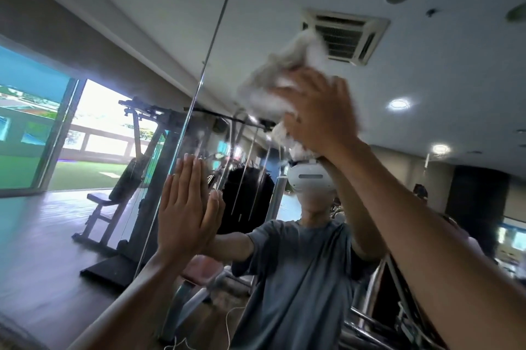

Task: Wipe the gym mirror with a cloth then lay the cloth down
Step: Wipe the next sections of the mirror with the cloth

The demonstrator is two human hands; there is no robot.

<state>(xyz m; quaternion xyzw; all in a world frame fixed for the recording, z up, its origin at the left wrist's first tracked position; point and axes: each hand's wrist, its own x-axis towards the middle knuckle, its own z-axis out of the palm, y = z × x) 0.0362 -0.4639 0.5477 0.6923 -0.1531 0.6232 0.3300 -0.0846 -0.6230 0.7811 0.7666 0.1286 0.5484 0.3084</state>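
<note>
The gym mirror (pixel 427 45) fills most of the view and reflects the ceiling and a person in a grey T-shirt. High on the glass, my right hand (pixel 316 113) presses a crumpled white cloth (pixel 273 76) against it; the cloth is blurred and bunches out above and left of my fingers. My left hand (pixel 185 207) rests flat on the mirror lower down, fingers straight and together, beside the vertical seam (pixel 196 99) between two mirror panels.
The reflection shows a black weight machine with a bench (pixel 136 167), a sliding glass door onto grass (pixel 85 167), ceiling lights and an air vent (pixel 347 33). More gym equipment (pixel 398 307) is reflected at the lower right.
</note>
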